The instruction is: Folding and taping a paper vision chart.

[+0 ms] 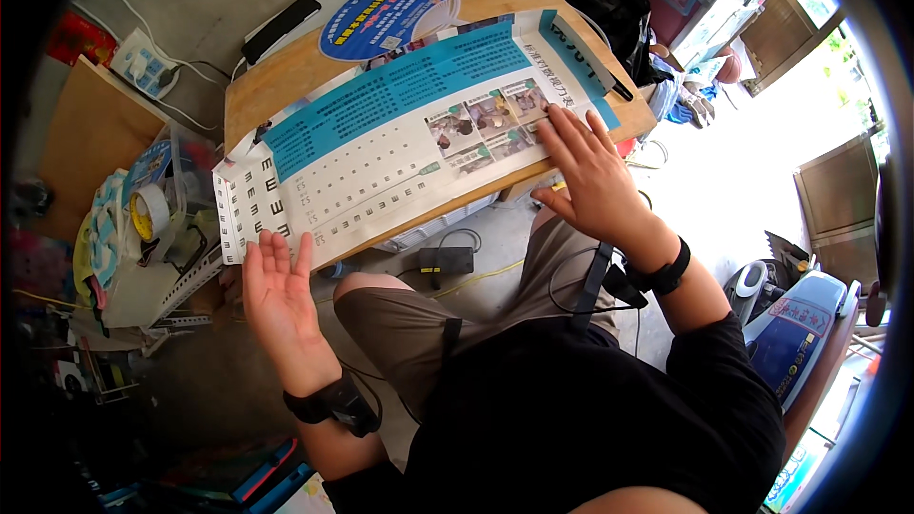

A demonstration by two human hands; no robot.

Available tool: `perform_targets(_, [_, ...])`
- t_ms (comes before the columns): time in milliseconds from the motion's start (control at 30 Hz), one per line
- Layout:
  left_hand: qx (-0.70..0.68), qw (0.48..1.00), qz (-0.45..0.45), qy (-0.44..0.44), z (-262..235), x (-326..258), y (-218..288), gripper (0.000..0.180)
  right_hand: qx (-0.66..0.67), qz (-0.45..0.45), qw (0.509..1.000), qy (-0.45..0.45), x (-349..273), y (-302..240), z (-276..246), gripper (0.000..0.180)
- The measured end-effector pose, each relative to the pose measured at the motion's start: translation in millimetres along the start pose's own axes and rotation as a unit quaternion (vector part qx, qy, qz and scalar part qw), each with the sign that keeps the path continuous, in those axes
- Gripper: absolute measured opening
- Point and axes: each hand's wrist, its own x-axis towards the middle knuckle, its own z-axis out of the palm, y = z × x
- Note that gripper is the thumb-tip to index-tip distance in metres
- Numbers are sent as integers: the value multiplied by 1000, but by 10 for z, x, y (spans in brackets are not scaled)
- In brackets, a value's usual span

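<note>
Paper, thin and glossy-looking, makes up the long folded chart lying across your wooden desk, its white end overhanging the near-left edge. Your left hand is flat and palm-up under that overhanging end, fingers together and not pinching anything. Your right hand lies palm-down on the blue-and-white end, fingers spread and pressing it to the desk. The sheet will likely feel light and floppy, prone to creasing along its folds and sliding on the smooth wood, so take it by the edges at both ends. A round blue card lies behind it.
</note>
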Motion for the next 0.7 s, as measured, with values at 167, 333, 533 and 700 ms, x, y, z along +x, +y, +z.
perform_targets(167, [-1, 1000, -2, 1, -14, 2, -4, 28, -9, -20, 999, -31, 5, -77, 26, 85])
perform_targets(333, [1, 1000, -6, -9, 13, -5, 16, 30, 47, -21, 999, -11, 42, -91, 21, 83])
perform_targets(533, [-2, 1000, 0, -10, -4, -1, 24, 23, 42, -31, 999, -8, 94, -151, 95, 84])
perform_targets(700, [5, 1000, -3, -11, 14, -9, 6, 26, 37, -34, 999, -15, 108, -238, 58, 86])
